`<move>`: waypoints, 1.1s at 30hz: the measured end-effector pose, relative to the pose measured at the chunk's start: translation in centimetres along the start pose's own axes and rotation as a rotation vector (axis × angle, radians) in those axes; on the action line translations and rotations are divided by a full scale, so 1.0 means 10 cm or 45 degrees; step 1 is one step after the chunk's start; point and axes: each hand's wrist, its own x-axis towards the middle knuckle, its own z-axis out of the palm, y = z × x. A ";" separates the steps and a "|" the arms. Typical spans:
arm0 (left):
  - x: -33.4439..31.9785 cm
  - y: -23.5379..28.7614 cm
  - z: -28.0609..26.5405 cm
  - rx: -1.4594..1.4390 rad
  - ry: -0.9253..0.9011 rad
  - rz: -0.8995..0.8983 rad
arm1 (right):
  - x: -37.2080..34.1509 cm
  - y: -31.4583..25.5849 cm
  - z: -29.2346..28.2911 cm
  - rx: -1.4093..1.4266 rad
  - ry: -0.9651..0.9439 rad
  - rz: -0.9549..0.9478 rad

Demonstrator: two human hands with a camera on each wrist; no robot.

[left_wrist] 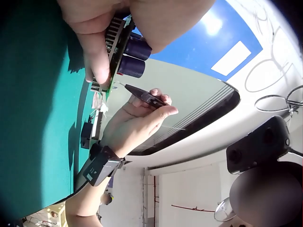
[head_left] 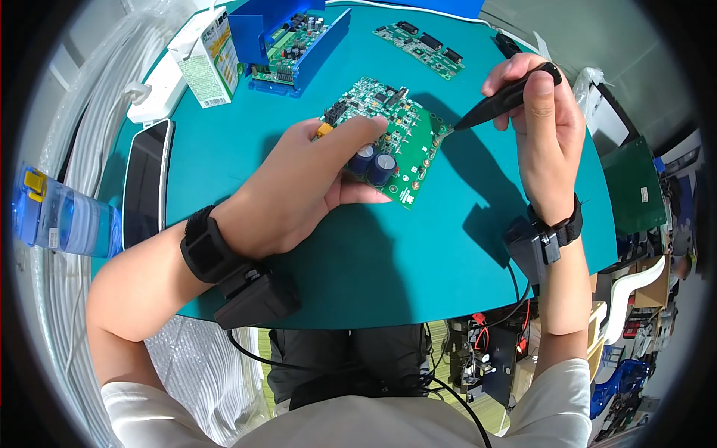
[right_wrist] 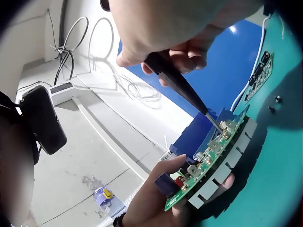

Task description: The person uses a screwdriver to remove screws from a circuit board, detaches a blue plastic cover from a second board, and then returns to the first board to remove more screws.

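Note:
My left hand (head_left: pixel 287 179) grips a green circuit board (head_left: pixel 418 145) by its near left side, thumb over the top and fingers underneath. Two dark blue cylindrical capacitors (head_left: pixel 382 170) stand on the board near that thumb. A pale notched metal bar (right_wrist: pixel 225 165) runs beneath the board's edge in the right wrist view. My right hand (head_left: pixel 551 131) holds a black tapered screwdriver (head_left: pixel 500 103) between thumb and fingers. Its thin metal tip (right_wrist: pixel 215 124) meets the row of metal parts along the board's far right edge.
A second board in a blue metal housing (head_left: pixel 321 63) stands at the back, beside a drink carton (head_left: pixel 205 60). Another green board (head_left: pixel 420 51) lies at the back right. Two small screws (right_wrist: pixel 278 99) lie on the table. At left are a phone (head_left: pixel 146 183) and a water bottle (head_left: pixel 71 216).

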 end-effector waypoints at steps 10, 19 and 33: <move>-0.03 0.03 0.03 0.010 -0.022 0.003 | 0.01 -0.01 -0.02 0.012 -0.025 0.010; -0.02 0.02 0.02 0.028 -0.040 0.008 | 0.01 -0.02 -0.01 0.035 -0.039 0.037; -0.02 0.02 0.03 0.077 -0.066 0.007 | 0.01 -0.12 -0.07 -0.059 -0.200 0.065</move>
